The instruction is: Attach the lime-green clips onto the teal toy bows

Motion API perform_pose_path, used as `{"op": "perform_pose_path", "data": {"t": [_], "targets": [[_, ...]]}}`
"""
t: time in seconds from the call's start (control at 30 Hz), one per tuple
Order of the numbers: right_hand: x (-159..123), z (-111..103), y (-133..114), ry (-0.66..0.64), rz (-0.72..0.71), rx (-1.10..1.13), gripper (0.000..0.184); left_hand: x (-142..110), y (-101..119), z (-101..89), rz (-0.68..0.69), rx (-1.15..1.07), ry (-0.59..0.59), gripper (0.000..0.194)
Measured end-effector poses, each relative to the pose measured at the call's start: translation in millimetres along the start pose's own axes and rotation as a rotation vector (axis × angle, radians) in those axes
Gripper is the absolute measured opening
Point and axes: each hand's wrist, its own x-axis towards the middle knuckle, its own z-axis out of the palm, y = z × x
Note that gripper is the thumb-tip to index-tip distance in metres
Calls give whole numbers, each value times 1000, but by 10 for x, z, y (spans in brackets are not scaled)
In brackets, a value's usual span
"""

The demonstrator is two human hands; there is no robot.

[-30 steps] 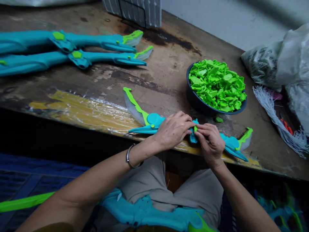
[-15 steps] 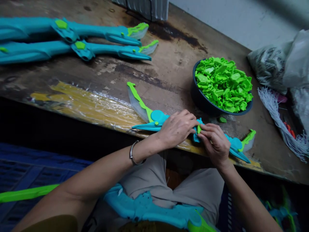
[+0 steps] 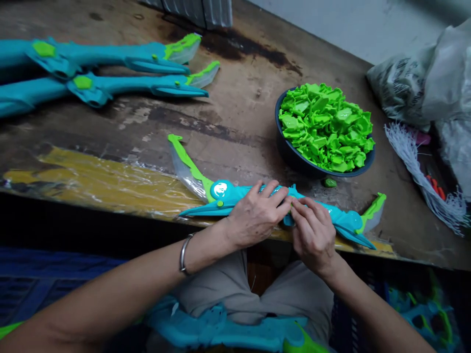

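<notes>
A teal plastic toy bow (image 3: 220, 192) with bright green, clear-edged tips lies along the table's front edge. My left hand (image 3: 255, 213) is wrapped over its middle from the left, fingers closed on it. Pressed against the bow's centre, my right hand (image 3: 314, 230) pinches a small green plastic piece that is mostly hidden by the fingertips. The two hands meet there, almost touching. Just beyond them stands a dark bowl (image 3: 281, 149) heaped with green plastic pieces (image 3: 327, 127). One loose green piece (image 3: 330, 182) lies by its base.
Two more teal toy bows (image 3: 136, 88) lie at the back left. Another bow (image 3: 228, 326) rests across my lap. White strings (image 3: 415, 171), red-handled pliers or scissors (image 3: 436, 187) and plastic bags (image 3: 401, 93) lie on the right. Yellow tape (image 3: 99, 179) covers the front edge.
The green piece in my right fingers, plainly visible before, is now mostly covered and pressed onto the bow's centre. The bow lies flatter under my hands. The view has shifted slightly right.
</notes>
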Motion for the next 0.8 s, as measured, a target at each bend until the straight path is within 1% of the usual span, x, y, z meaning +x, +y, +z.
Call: {"op": "perform_pose_path", "data": {"t": [0.1,0.2,0.33,0.43,0.5,0.53,0.6,0.63,0.7,0.73,0.77,0.8], "targets": [[-48,55,6,38,2,6,43,5,-7,9,37,27,23,33],[-102,87,25,57,-11,33,45,-4,-12,10,53,40,3,33],[-130,74,93,26,8,150,44,-16,-20,10,30,10,-36,36],[-136,-6,208,-19,0,291,47,-9,-27,24,20,19,-27,40],[-155,-100,343,-4,25,338,49,5,-23,38,1,36,-8,38],[-169,-153,433,18,53,322,48,15,-17,43,-13,46,-10,36],[-204,-242,661,62,112,190,43,39,0,46,-39,66,-40,31],[-220,-265,794,53,118,81,37,54,9,43,-49,75,-63,29],[-243,-251,1064,-26,118,-129,22,86,21,36,-60,96,-101,27],[-250,-213,1187,-84,136,-184,18,99,24,34,-66,104,-110,27],[-254,-160,1294,-133,155,-198,18,110,25,34,-73,112,-114,26],[-257,-97,1383,-157,187,-185,24,117,27,37,-80,117,-112,26]]}}
